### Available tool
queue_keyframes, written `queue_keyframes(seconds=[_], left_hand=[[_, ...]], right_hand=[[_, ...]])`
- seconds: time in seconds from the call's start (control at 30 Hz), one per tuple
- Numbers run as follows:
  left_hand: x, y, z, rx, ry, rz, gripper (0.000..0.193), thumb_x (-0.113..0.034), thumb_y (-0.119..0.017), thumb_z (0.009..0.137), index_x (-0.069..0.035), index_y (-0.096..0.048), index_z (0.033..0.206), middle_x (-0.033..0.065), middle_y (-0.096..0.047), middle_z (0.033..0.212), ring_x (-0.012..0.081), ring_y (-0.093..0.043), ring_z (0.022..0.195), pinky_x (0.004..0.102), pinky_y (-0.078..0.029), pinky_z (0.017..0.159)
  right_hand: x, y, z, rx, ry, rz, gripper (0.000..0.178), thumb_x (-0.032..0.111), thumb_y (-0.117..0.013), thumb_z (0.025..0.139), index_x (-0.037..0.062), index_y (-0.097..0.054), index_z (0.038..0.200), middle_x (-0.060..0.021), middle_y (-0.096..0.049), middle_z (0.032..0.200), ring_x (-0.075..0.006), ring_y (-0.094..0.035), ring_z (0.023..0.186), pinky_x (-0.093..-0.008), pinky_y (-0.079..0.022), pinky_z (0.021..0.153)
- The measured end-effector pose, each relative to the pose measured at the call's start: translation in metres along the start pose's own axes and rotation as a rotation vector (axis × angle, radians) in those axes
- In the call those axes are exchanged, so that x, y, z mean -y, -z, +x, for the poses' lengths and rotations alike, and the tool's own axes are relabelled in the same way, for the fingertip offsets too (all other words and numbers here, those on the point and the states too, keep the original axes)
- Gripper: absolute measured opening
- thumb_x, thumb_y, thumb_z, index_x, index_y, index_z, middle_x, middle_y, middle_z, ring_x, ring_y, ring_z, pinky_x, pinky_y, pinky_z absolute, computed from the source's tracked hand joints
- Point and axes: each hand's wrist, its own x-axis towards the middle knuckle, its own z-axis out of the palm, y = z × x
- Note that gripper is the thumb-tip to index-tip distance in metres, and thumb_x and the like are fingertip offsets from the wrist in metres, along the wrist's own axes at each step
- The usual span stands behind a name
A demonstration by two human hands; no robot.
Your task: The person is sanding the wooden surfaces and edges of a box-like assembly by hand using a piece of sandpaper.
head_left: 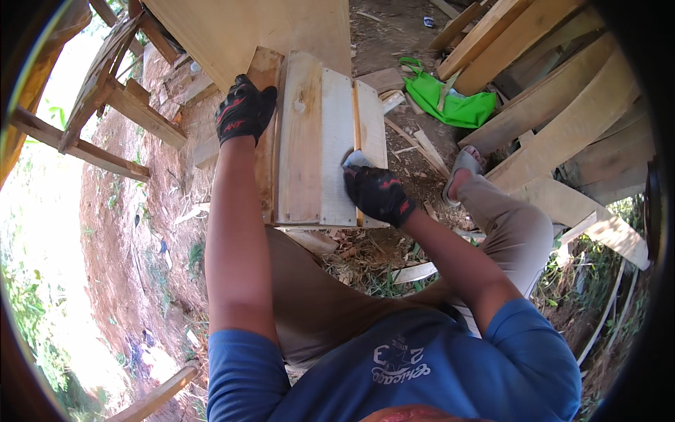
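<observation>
A wooden panel [302, 141] made of boards set side by side lies in front of me, with narrow gaps between some boards. My left hand [246, 111], in a black glove with red marks, grips the narrow brown plank [266, 165] along the panel's left side; some fingertips are hidden. On the right part of the panel, my right hand [377, 195], gloved alike, closes on a small grey piece of sandpaper [356, 160]. The sandpaper rests against the pale boards near a gap, and the glove covers part of it.
A wide pale board [288, 24] extends beyond the panel. On the right, a bright green bag [450, 102] lies beside stacked planks [569, 119]. Wood scraps [425, 151] litter the dirt near my sandalled foot [464, 169]. A wooden frame [133, 119] stands at the left.
</observation>
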Motion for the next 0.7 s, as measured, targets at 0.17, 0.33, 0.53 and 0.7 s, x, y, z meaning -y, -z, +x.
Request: queue_keyframes(seconds=[0.17,0.33,0.53,0.7], left_hand=[[-0.005,0.003,0.0,0.01,-0.024,0.007,0.067,-0.051,-0.066,0.099,0.0,-0.055,0.141,0.0269,-0.069,0.137,0.0437,-0.067,0.128,0.0536,-0.054,0.107],[-0.009,0.005,-0.004,0.004,0.011,0.022,0.072,-0.052,-0.066,0.099,0.001,-0.052,0.146,0.0274,-0.068,0.138,0.0431,-0.066,0.128,0.0536,-0.053,0.108],[-0.004,0.004,-0.001,0.032,-0.006,0.008,0.08,-0.059,-0.065,0.097,-0.003,-0.049,0.151,0.028,-0.066,0.143,0.0469,-0.061,0.134,0.0562,-0.05,0.111],[-0.002,0.004,0.0,0.049,0.008,0.008,0.08,-0.059,-0.065,0.097,-0.003,-0.05,0.151,0.0276,-0.066,0.143,0.0471,-0.061,0.134,0.0561,-0.05,0.111]], right_hand=[[0.016,0.005,-0.023,0.054,0.036,-0.075,0.024,0.025,-0.058,0.104,0.0068,-0.069,0.092,-0.0177,-0.07,0.075,-0.0378,-0.069,0.064,-0.0508,-0.056,0.058],[0.026,0.001,-0.036,0.022,-0.079,0.138,0.031,0.03,-0.056,0.107,0.0091,-0.07,0.089,-0.0171,-0.073,0.077,-0.0383,-0.072,0.068,-0.056,-0.058,0.066],[0.048,0.017,-0.039,0.087,-0.203,0.02,0.031,0.031,-0.057,0.107,0.0111,-0.072,0.088,-0.0159,-0.073,0.077,-0.0379,-0.071,0.067,-0.055,-0.057,0.064],[0.051,0.021,-0.034,0.008,-0.246,0.13,0.025,0.031,-0.057,0.107,0.0146,-0.074,0.101,-0.0136,-0.074,0.087,-0.0367,-0.073,0.077,-0.054,-0.057,0.068]])
